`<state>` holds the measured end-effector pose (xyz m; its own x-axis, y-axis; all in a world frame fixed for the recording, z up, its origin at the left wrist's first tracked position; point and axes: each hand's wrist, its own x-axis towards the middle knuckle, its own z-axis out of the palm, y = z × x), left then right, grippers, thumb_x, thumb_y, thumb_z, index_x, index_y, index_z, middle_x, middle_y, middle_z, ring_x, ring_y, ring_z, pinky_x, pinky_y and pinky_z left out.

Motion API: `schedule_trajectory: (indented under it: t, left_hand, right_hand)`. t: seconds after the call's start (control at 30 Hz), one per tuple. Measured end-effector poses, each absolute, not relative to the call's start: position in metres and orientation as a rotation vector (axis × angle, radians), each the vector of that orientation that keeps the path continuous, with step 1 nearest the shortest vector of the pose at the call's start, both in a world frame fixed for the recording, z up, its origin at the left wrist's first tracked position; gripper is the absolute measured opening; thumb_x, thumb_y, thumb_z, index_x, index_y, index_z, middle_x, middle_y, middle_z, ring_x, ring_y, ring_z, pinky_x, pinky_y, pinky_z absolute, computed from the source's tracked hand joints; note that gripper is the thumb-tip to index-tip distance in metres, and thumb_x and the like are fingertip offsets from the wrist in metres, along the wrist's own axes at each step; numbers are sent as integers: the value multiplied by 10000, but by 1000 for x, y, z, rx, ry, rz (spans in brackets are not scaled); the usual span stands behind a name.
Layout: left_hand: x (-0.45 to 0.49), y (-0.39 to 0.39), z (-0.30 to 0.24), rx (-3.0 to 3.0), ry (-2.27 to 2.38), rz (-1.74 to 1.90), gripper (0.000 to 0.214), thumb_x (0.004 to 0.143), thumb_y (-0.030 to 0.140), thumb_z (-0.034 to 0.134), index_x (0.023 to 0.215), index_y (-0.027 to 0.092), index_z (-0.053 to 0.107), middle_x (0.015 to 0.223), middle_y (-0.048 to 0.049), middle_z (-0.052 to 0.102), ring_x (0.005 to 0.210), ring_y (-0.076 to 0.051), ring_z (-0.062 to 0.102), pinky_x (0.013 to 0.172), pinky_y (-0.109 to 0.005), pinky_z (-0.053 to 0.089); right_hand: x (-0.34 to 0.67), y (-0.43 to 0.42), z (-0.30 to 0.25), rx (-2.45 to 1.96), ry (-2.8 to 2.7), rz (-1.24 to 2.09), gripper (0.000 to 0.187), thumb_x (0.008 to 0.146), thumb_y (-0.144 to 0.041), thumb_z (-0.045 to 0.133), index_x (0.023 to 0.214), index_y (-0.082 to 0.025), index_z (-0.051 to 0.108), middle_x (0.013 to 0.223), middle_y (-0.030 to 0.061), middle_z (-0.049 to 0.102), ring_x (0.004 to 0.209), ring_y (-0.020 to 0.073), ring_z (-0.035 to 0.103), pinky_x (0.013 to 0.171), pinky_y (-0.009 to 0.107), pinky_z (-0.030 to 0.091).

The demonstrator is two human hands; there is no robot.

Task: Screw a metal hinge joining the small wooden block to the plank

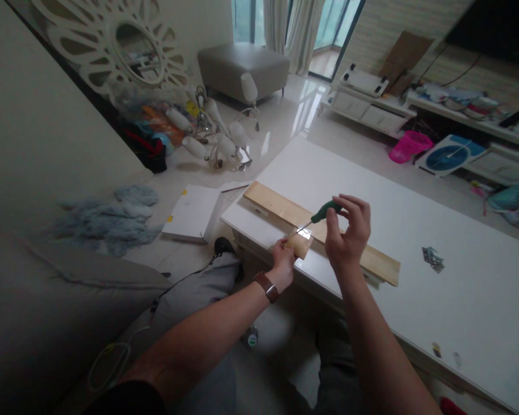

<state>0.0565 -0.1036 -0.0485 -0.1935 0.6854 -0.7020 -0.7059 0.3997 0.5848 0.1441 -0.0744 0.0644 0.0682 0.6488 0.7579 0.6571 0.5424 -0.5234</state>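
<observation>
A long wooden board (277, 206) lies across the near edge of a white table (436, 219). A small wooden block (300, 245) with a metal hinge (304, 232) rests against the board. My left hand (282, 266), with a watch on the wrist, is closed on the small block. My right hand (348, 231) grips the green handle of a screwdriver (324, 212), its tip down at the hinge.
A few metal hinges (432, 257) lie on the table to the right. On the floor sit a white panel (193, 212), a chandelier (216, 135), a grey cloth pile (106, 218), a pink basket (409, 146) and a fan (447, 155). A grey sofa (34, 311) is at my left.
</observation>
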Motion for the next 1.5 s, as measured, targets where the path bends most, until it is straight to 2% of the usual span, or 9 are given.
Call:
schedule_trajectory:
  t: [0.1,0.23,0.3,0.5,0.7,0.9,1.1,1.3,1.5]
  left_hand:
    - [57,-103,-51,-16,1244,1257,394,777,-50,556,1121,132,616,924,-64,695,805,-180,687,766,-282,581]
    - [58,-103,-53,-7,1233,1268,408,751,-77,523,1092,131,608,937,-70,697,808,-183,687,780,-304,585]
    - [58,-104,-52,-4,1224,1276,402,743,-71,533,1079,134,614,932,-70,701,802,-186,686,785,-315,581]
    - [57,-104,-49,-16,1229,1282,328,771,-32,570,1042,143,628,883,-57,685,792,-198,678,775,-320,574]
    - [57,-104,-48,-4,1222,1273,336,776,-54,553,1034,150,622,861,-48,686,808,-187,683,813,-319,583]
    - [57,-104,-49,-37,1214,1277,364,764,-36,573,1077,147,610,896,-59,688,800,-195,685,795,-326,589]
    - [57,-104,-50,-16,1214,1284,381,737,-33,585,1072,143,627,923,-72,706,826,-204,692,802,-327,577]
    - [57,-103,-51,-27,1229,1274,382,754,-51,568,1077,147,623,929,-63,703,846,-199,698,813,-323,588]
    - [56,-105,-51,-17,1194,1301,365,746,-47,598,1057,142,636,926,-68,705,829,-196,692,792,-312,586]
  right_hand:
    - [145,-74,64,-1103,-1661,51,326,985,-182,534,1256,-243,705,1209,113,691,1162,249,679,871,440,607]
    - [145,-73,64,-1132,-1598,-64,176,911,-259,725,1082,-242,760,1029,61,635,966,219,662,805,415,593]
    - [145,-73,64,-1160,-1570,-88,166,882,-285,763,1043,-243,764,1019,53,616,953,218,653,793,411,590]
    - [144,-74,65,-1064,-1643,43,375,972,-138,535,1274,-276,708,1184,88,698,1141,245,678,866,442,605]
    - [145,-73,64,-1132,-1572,-78,138,891,-255,752,1028,-260,756,1003,43,622,935,214,655,781,416,591]
    - [145,-74,64,-1057,-1647,74,373,996,-154,524,1298,-274,708,1239,102,691,1191,260,667,903,473,591]
    - [145,-73,62,-1139,-1564,-26,118,899,-256,746,1014,-247,770,1010,52,611,940,213,644,790,421,588]
    - [145,-73,63,-1094,-1650,44,333,993,-173,535,1242,-278,729,1191,89,682,1178,252,668,933,483,587]
    - [144,-73,64,-1141,-1545,-52,116,883,-266,767,997,-245,763,980,42,585,915,204,623,783,404,573]
